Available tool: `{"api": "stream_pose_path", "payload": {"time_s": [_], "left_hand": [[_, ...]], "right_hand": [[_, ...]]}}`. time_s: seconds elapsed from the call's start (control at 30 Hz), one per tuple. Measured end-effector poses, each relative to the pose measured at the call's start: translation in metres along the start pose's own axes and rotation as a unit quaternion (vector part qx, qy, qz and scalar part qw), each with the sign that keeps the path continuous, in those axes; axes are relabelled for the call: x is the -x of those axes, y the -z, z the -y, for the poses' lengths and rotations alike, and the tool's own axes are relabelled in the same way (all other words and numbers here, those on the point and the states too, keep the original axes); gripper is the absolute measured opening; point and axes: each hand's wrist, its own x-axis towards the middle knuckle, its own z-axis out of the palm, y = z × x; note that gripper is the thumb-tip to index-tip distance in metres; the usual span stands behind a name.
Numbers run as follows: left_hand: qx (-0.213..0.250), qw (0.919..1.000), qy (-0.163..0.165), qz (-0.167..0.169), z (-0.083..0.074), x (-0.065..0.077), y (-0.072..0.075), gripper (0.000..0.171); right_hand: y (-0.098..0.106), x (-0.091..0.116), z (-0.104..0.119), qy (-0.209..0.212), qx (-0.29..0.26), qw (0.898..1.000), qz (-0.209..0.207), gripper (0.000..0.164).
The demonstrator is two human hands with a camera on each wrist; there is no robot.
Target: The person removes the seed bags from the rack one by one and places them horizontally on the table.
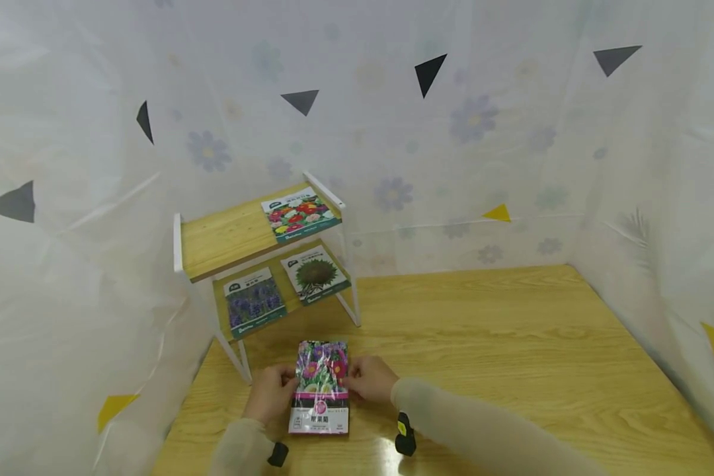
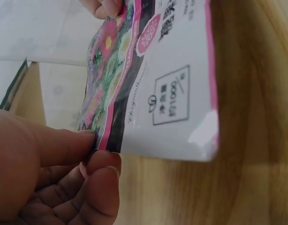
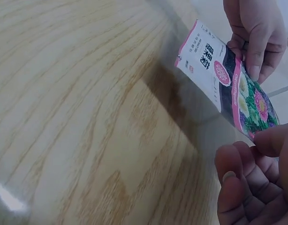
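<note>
A flower seed packet (image 1: 321, 390), with pink and purple blooms above a white label, is held between both hands over the near part of the table. My left hand (image 1: 272, 391) pinches its left edge between thumb and fingers, seen closely in the left wrist view, where the packet (image 2: 167, 103) is tilted. The right hand (image 1: 370, 379) pinches the opposite edge. In the right wrist view the packet (image 3: 212, 65) casts a shadow on the wood, and the right hand's (image 3: 256, 178) other fingers curl loosely below its edge.
A two-tier wooden rack (image 1: 232, 238) with white metal legs stands at the back left. Its top shelf carries a red-flower packet (image 1: 300, 213); the lower shelf bears a lavender packet (image 1: 254, 303) and a packet with a dark round flower head (image 1: 315, 272). Wood-grain table (image 1: 482, 344) extends right.
</note>
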Motion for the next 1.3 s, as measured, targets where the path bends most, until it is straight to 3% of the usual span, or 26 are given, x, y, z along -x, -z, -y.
{"api": "stream_pose_path", "payload": {"time_s": [0.47, 0.87, 1.13, 1.3], "left_hand": [[-0.049, 0.9985, 0.024, 0.004, 0.007, -0.011, -0.017, 0.005], [-0.09, 0.9942, 0.055, 0.022, 0.009, -0.016, -0.022, 0.003], [-0.115, 0.9908, 0.06, 0.037, 0.016, -0.018, -0.02, 0.006], [-0.109, 0.9889, 0.088, 0.051, 0.015, -0.02, -0.017, 0.007]], "right_hand": [[-0.004, -0.007, -0.012, 0.053, 0.127, 0.99, 0.001, 0.025], [-0.011, -0.013, -0.021, 0.026, 0.172, 0.984, 0.03, 0.03], [-0.014, -0.017, -0.014, 0.015, 0.226, 0.973, 0.051, 0.043], [-0.011, -0.02, -0.003, 0.019, 0.262, 0.962, 0.074, 0.05]]}}
